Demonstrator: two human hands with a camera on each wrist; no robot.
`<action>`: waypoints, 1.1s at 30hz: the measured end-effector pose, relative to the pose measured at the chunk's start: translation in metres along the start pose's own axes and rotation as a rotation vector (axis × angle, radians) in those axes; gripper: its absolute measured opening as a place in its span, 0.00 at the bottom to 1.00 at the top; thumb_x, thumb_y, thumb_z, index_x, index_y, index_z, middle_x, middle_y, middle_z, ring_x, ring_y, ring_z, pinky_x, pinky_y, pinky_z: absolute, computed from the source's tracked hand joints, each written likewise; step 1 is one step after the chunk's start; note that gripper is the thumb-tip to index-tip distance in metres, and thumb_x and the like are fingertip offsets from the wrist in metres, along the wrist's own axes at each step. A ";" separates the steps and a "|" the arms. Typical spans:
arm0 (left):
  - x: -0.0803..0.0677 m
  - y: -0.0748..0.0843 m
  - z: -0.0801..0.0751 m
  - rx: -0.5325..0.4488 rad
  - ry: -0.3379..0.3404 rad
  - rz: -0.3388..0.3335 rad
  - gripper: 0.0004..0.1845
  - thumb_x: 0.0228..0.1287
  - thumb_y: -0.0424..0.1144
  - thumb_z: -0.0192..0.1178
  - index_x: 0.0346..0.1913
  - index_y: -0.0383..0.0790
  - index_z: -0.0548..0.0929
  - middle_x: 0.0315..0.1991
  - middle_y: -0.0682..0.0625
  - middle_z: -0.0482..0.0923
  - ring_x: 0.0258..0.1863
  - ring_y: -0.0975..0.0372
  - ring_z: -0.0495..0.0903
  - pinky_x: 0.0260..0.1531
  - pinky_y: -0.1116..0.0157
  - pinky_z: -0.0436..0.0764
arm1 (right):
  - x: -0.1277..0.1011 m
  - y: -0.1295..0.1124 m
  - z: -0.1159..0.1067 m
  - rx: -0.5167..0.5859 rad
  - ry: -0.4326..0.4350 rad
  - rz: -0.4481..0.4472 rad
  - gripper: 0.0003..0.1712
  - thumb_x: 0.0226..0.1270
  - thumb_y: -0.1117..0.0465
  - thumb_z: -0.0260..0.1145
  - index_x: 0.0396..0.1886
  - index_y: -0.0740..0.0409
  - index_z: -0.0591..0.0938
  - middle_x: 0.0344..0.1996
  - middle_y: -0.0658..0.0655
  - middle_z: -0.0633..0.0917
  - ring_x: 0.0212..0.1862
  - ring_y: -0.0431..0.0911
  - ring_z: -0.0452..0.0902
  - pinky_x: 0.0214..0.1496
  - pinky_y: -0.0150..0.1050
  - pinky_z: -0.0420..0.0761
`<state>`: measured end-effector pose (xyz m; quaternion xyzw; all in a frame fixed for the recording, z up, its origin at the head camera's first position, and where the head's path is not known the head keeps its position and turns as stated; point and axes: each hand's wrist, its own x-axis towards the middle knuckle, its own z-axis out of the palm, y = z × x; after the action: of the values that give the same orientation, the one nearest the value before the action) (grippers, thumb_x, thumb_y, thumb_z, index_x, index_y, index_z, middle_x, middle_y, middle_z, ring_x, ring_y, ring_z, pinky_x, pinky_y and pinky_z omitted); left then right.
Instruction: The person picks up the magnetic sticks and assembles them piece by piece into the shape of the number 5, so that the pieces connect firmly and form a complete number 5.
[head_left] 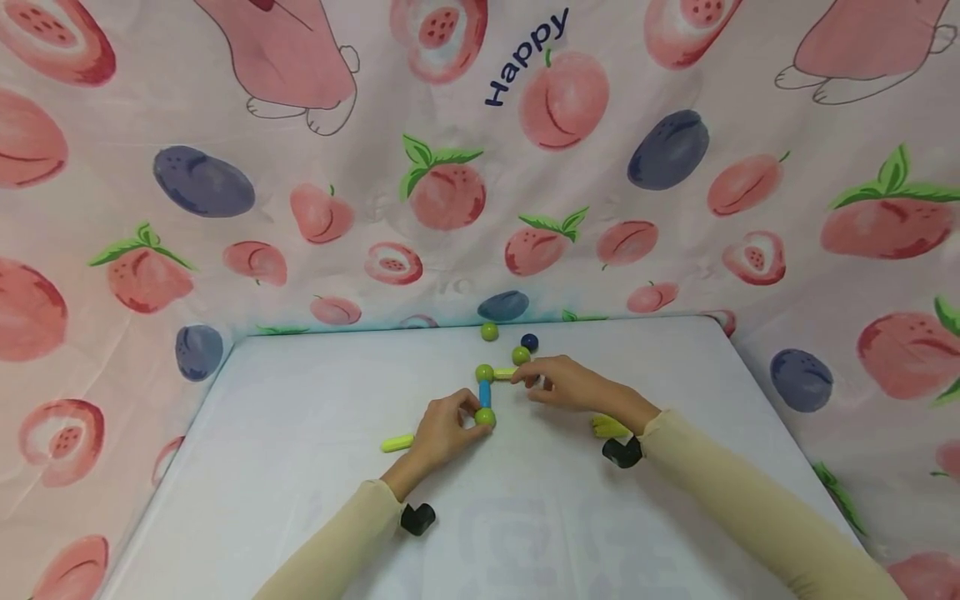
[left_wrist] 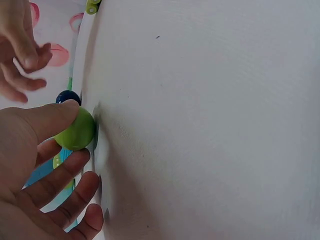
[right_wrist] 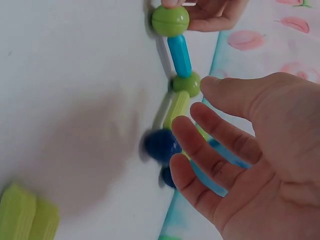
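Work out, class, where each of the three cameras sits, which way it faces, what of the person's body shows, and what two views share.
Head: above, facing forward and down at the white table; both sleeved forearms and hands show.
Left wrist: at the left hand, whose fingers hold a green ball.
Right wrist: at the right hand, open beside the blue stick.
Shared: both wrist views show that green ball.

Open tabletop [head_left: 300, 467] at lower left and centre; upper centre blocked by loose balls [head_left: 490, 332]; fabric wall [head_left: 225, 250] closing off three sides.
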<state>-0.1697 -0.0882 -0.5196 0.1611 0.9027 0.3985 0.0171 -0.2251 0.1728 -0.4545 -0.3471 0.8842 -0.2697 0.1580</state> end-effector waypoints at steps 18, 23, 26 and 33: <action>0.001 -0.003 0.002 -0.021 -0.010 0.021 0.14 0.61 0.40 0.75 0.47 0.45 0.84 0.40 0.55 0.84 0.35 0.59 0.78 0.36 0.66 0.76 | -0.063 0.037 -0.013 0.033 0.022 0.096 0.20 0.71 0.67 0.68 0.61 0.57 0.82 0.49 0.62 0.85 0.42 0.48 0.81 0.47 0.42 0.82; -0.001 -0.002 0.000 -0.019 -0.015 0.010 0.14 0.61 0.40 0.75 0.47 0.45 0.84 0.40 0.55 0.84 0.35 0.60 0.78 0.36 0.66 0.76 | -0.074 0.044 -0.016 0.054 -0.027 0.173 0.19 0.71 0.67 0.67 0.60 0.56 0.83 0.49 0.61 0.84 0.44 0.49 0.79 0.47 0.42 0.81; -0.001 -0.001 -0.002 -0.024 -0.020 0.014 0.13 0.62 0.40 0.75 0.47 0.45 0.84 0.40 0.55 0.84 0.35 0.59 0.78 0.35 0.66 0.75 | -0.079 0.049 -0.018 0.059 -0.056 0.191 0.18 0.70 0.67 0.68 0.58 0.56 0.84 0.47 0.59 0.84 0.44 0.49 0.79 0.47 0.43 0.80; -0.003 -0.002 -0.004 -0.023 -0.018 0.005 0.13 0.61 0.39 0.75 0.47 0.45 0.84 0.41 0.54 0.85 0.35 0.59 0.78 0.36 0.66 0.75 | -0.088 0.063 -0.016 0.045 -0.079 0.195 0.15 0.70 0.68 0.68 0.54 0.53 0.86 0.44 0.54 0.85 0.45 0.49 0.79 0.49 0.44 0.79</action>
<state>-0.1683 -0.0932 -0.5180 0.1667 0.8975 0.4074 0.0261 -0.2031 0.2792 -0.4703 -0.2661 0.9006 -0.2587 0.2262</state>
